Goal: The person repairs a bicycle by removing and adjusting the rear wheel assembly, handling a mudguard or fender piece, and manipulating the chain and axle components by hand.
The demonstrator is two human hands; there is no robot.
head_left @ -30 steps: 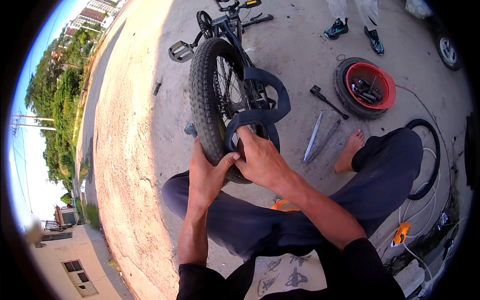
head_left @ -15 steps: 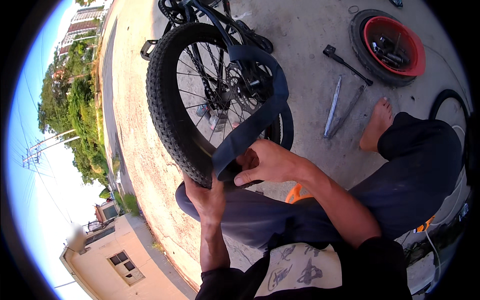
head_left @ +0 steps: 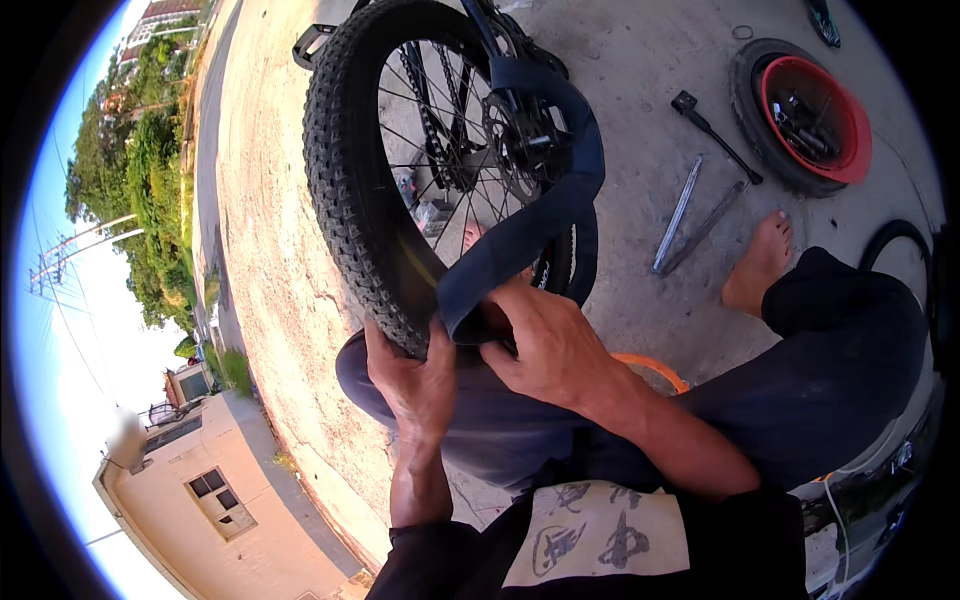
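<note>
A bicycle's fat, knobby black tire (head_left: pixel 345 190) stands tilted before me, with its spokes and brake disc (head_left: pixel 510 150) showing. A flat, limp black inner tube (head_left: pixel 520 225) loops out of the wheel past the disc and down to the tire's near end. My left hand (head_left: pixel 412 385) is closed around that near end, thumb on the inner side, fingers on the tread. Just to its right, my right hand (head_left: pixel 555 345) is closed on the inner tube at the tire's edge; its fingertips are partly hidden behind the tube.
On the concrete to the right lie a long-handled socket wrench (head_left: pixel 718 138) and two metal bars (head_left: pixel 678 215). Beyond, a red basin (head_left: pixel 855 150) of metal parts sits on a small tire (head_left: pixel 745 90). My bare foot (head_left: pixel 758 262) is near; an orange curved thing (head_left: pixel 655 372) shows by my leg.
The view has shifted, so the wheel and tools appear higher and further right. My right hand has turned, its fingers reaching further in behind the tube. My left hand keeps its grip on the tire.
</note>
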